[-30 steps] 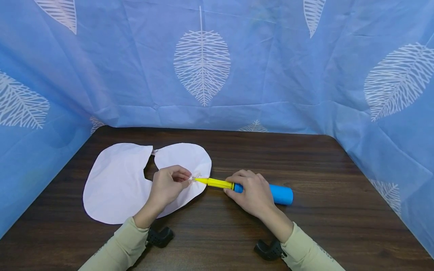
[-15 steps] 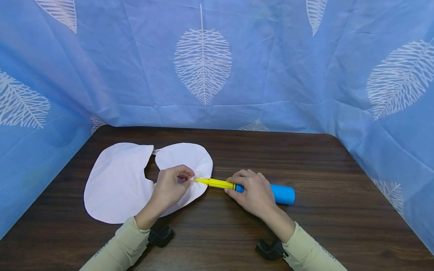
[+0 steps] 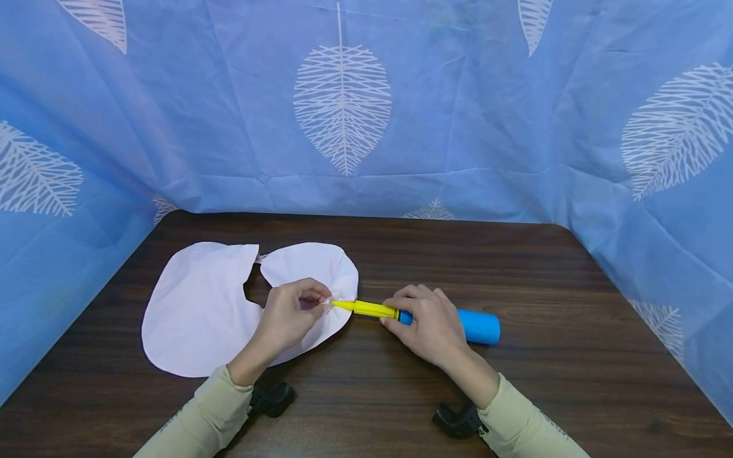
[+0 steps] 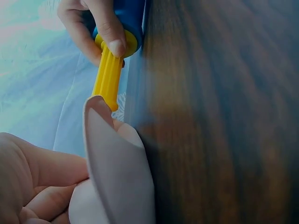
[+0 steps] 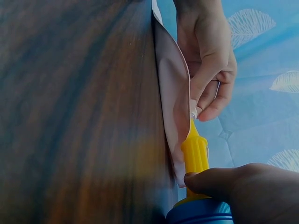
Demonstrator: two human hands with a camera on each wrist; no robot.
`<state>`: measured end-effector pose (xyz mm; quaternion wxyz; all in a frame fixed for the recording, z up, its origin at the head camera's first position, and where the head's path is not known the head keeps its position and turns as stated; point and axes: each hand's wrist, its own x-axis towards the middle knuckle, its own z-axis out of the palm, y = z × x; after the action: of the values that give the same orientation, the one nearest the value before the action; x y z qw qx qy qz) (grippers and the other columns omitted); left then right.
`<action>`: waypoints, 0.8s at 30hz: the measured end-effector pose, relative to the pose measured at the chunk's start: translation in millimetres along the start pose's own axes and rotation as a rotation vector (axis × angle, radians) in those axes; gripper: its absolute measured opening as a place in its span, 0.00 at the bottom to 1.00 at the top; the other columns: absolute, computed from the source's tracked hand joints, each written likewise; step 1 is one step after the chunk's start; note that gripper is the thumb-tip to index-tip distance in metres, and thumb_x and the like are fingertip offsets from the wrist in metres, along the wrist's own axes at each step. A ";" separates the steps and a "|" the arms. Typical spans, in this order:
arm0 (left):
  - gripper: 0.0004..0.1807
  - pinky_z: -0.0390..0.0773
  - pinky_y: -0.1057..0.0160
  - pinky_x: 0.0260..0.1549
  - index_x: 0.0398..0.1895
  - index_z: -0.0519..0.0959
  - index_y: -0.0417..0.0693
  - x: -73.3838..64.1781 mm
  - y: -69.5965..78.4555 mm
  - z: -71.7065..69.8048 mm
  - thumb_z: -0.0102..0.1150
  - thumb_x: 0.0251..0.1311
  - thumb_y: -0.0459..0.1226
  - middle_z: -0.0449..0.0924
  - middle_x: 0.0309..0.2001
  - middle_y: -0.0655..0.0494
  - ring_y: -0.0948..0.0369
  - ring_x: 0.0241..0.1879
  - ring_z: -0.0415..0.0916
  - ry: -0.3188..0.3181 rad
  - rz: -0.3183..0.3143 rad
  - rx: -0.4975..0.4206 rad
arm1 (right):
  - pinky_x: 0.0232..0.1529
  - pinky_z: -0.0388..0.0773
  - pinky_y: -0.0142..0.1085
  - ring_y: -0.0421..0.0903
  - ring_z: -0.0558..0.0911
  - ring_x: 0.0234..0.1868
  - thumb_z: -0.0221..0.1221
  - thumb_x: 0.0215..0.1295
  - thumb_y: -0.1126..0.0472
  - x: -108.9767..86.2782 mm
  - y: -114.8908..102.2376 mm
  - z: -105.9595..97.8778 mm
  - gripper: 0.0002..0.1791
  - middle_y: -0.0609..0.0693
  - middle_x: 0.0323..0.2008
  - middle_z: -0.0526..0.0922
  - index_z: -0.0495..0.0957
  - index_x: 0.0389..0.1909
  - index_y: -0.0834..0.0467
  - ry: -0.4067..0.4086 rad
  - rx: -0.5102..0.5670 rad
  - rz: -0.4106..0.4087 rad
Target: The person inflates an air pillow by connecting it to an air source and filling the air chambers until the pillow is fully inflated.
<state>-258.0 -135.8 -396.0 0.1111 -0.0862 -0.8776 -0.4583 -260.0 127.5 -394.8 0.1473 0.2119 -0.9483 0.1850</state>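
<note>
A flat, pale, U-shaped inflatable neck pillow (image 3: 195,312) lies on the left half of the table. My left hand (image 3: 286,318) pinches its small clear valve (image 5: 193,113) between thumb and fingers, over the right lobe. The yellow tapered nozzle (image 3: 369,309) of a blue hand pump (image 3: 481,327) points left, its tip right at that valve. Gripping the pump around its front end, my right hand (image 3: 429,324) has the thumb near the yellow collar (image 4: 131,43). In the left wrist view the pillow's raised edge hides the nozzle tip.
Under everything is a dark wood-grain table (image 3: 572,356). Blue curtain (image 3: 229,127) with white leaf prints surrounds its back and sides. A black wrist device sits below each wrist, at the left (image 3: 273,399) and right sleeves.
Both hands keep their holds on the valve and the pump. The nozzle and pump sit very slightly farther right in the head view, partly with a small view shift.
</note>
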 end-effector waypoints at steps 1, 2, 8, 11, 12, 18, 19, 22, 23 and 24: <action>0.10 0.87 0.58 0.46 0.41 0.91 0.45 -0.1 -0.1 0.0 0.73 0.60 0.24 0.94 0.37 0.53 0.59 0.37 0.87 0.001 -0.009 -0.002 | 0.47 0.76 0.42 0.47 0.84 0.46 0.78 0.61 0.50 -0.2 0.2 0.0 0.17 0.45 0.46 0.90 0.93 0.50 0.48 -0.001 -0.002 0.002; 0.10 0.88 0.57 0.46 0.41 0.91 0.45 -0.3 0.0 0.2 0.73 0.60 0.24 0.94 0.37 0.53 0.59 0.37 0.87 0.002 -0.022 -0.003 | 0.48 0.76 0.43 0.47 0.84 0.46 0.78 0.61 0.50 -0.4 0.2 0.1 0.16 0.45 0.46 0.90 0.93 0.50 0.48 -0.002 -0.002 0.006; 0.09 0.86 0.59 0.42 0.41 0.90 0.43 -0.5 4.0 1.3 0.74 0.59 0.25 0.91 0.35 0.51 0.59 0.34 0.84 0.015 -0.086 0.026 | 0.49 0.78 0.44 0.48 0.85 0.48 0.78 0.60 0.50 0.0 -0.4 0.8 0.18 0.46 0.47 0.91 0.93 0.50 0.48 0.013 0.011 0.008; 0.07 0.82 0.62 0.39 0.39 0.90 0.42 -0.5 5.9 1.0 0.75 0.58 0.28 0.89 0.33 0.52 0.59 0.33 0.81 0.013 -0.122 0.067 | 0.49 0.78 0.44 0.48 0.85 0.48 0.79 0.60 0.50 -0.1 -0.3 1.1 0.17 0.46 0.47 0.91 0.93 0.50 0.48 0.019 0.014 0.009; 0.06 0.81 0.63 0.38 0.39 0.90 0.42 -0.6 6.0 0.7 0.75 0.58 0.28 0.89 0.33 0.52 0.59 0.33 0.80 0.011 -0.133 0.082 | 0.49 0.78 0.44 0.48 0.85 0.48 0.79 0.60 0.50 -0.3 -0.2 1.3 0.17 0.45 0.47 0.91 0.93 0.50 0.47 0.021 0.015 0.010; 0.04 0.77 0.65 0.34 0.37 0.92 0.40 -2.2 6.6 -0.8 0.76 0.59 0.30 0.89 0.32 0.51 0.59 0.32 0.79 -0.003 -0.164 0.099 | 0.50 0.78 0.45 0.48 0.85 0.49 0.78 0.60 0.50 -0.6 0.1 2.2 0.17 0.45 0.47 0.91 0.93 0.50 0.47 0.023 0.013 0.016; 0.04 0.77 0.65 0.34 0.37 0.92 0.39 -2.4 6.8 -1.1 0.76 0.59 0.30 0.89 0.32 0.51 0.59 0.32 0.79 -0.006 -0.160 0.093 | 0.50 0.78 0.45 0.49 0.85 0.49 0.78 0.60 0.50 -0.6 0.1 2.3 0.17 0.45 0.47 0.91 0.93 0.50 0.47 0.024 0.014 0.017; 0.05 0.77 0.66 0.34 0.38 0.92 0.39 -2.0 6.5 -1.1 0.76 0.59 0.29 0.89 0.33 0.50 0.58 0.32 0.78 -0.012 -0.150 0.082 | 0.50 0.78 0.45 0.49 0.85 0.49 0.79 0.60 0.49 -0.3 0.0 2.4 0.17 0.46 0.47 0.91 0.93 0.49 0.47 0.027 0.017 0.017; 0.04 0.77 0.66 0.34 0.38 0.92 0.39 -1.9 6.2 -1.3 0.76 0.59 0.28 0.89 0.33 0.50 0.58 0.32 0.78 -0.013 -0.143 0.080 | 0.49 0.78 0.44 0.49 0.85 0.49 0.79 0.59 0.49 -0.3 -0.1 2.3 0.17 0.46 0.47 0.91 0.93 0.49 0.47 0.028 0.017 0.014; 0.04 0.77 0.66 0.34 0.37 0.92 0.39 -1.6 5.9 -1.4 0.76 0.59 0.28 0.89 0.33 0.50 0.58 0.32 0.78 -0.013 -0.137 0.079 | 0.49 0.78 0.44 0.49 0.85 0.48 0.79 0.59 0.49 -0.2 0.0 2.2 0.18 0.46 0.46 0.91 0.93 0.49 0.48 0.029 0.017 0.011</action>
<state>-254.8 -133.7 -391.1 0.0772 -0.0243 -0.8995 -0.4293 -260.3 126.7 -396.8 0.1582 0.2052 -0.9456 0.1969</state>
